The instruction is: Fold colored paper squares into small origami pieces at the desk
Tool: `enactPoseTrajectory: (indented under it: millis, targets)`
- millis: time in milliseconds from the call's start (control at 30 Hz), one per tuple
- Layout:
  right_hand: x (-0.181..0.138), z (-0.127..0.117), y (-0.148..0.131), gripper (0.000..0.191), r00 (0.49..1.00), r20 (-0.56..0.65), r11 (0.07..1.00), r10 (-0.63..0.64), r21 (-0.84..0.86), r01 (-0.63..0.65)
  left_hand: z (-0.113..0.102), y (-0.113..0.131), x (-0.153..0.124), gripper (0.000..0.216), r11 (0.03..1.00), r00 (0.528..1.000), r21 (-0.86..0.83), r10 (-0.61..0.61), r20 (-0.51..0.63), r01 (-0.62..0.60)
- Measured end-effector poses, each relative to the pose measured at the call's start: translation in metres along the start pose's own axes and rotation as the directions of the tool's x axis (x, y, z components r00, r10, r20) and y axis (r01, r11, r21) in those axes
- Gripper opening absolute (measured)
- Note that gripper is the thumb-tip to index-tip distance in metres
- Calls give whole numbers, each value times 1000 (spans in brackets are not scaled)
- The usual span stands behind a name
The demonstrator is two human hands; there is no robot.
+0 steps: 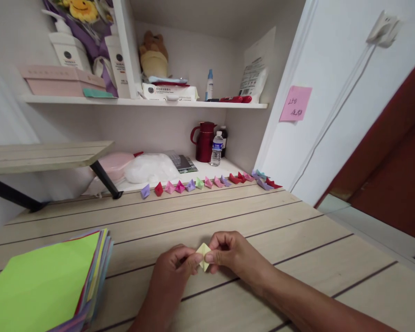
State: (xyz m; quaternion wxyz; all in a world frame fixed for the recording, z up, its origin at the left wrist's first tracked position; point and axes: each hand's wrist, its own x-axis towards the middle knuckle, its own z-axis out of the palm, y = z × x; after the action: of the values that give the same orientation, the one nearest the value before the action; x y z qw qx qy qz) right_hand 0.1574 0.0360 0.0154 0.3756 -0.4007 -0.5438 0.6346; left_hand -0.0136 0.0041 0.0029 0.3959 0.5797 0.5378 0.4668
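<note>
A small pale yellow folded paper (204,250), diamond-shaped with a crease down its middle, is pinched between my two hands just above the wooden table. My left hand (175,266) grips its left corner with thumb and fingers. On the opposite corner, my right hand (230,253) is closed the same way, thumb on the front. The fingertips hide both side corners of the paper. To the left of my hands lies a stack of coloured paper (44,276), with a lime green sheet on top.
A row of small folded paper boats (180,186) in several colours lines the table's back edge. Behind it stand a dark red jug (204,143) and a water bottle (216,150). A raised wooden stand (48,154) on black legs occupies the left; a shelf (159,103) spans above.
</note>
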Motion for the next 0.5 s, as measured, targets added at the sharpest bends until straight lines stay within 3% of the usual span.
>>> enactPoseTrajectory:
  millis: [200,333,500]
  targets:
    - [1,-3,-4,41,999,-2,988,37,148,-36,2,2,-3,36,997,997,-66,-36,-70,32]
    - [5,-12,-4,33,993,-3,914,116,392,-106,0,8,-5,39,978,983,-203,-80,-165,46]
    - [9,-20,-2,26,987,-23,860,158,494,-126,7,10,-11,37,960,997,-279,-33,-62,15]
